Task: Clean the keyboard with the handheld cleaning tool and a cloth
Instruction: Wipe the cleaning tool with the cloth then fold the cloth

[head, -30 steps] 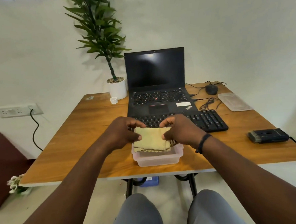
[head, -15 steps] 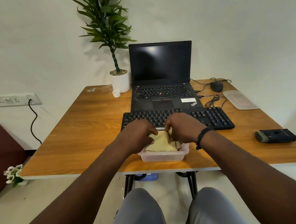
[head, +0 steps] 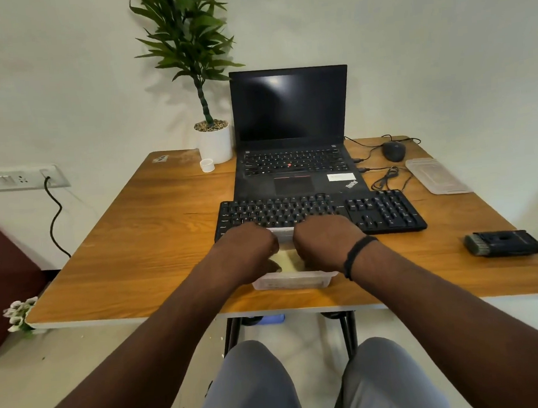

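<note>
One potted plant (head: 214,140) and one small white cap (head: 207,165) stand far beyond the left hand (head: 249,253). Both hands reach down into one clear plastic container (head: 293,280), fingers curled out of sight, so I cannot tell their grip; one yellow cloth (head: 286,261) shows between them. Just past the knuckles lies one black keyboard (head: 319,213), then one laptop (head: 291,138). Well right of the right hand (head: 324,244) on the table (head: 137,245) sits one dark handheld cleaning tool (head: 503,244); farther off, one mouse (head: 394,150) and one container lid (head: 436,175).
</note>
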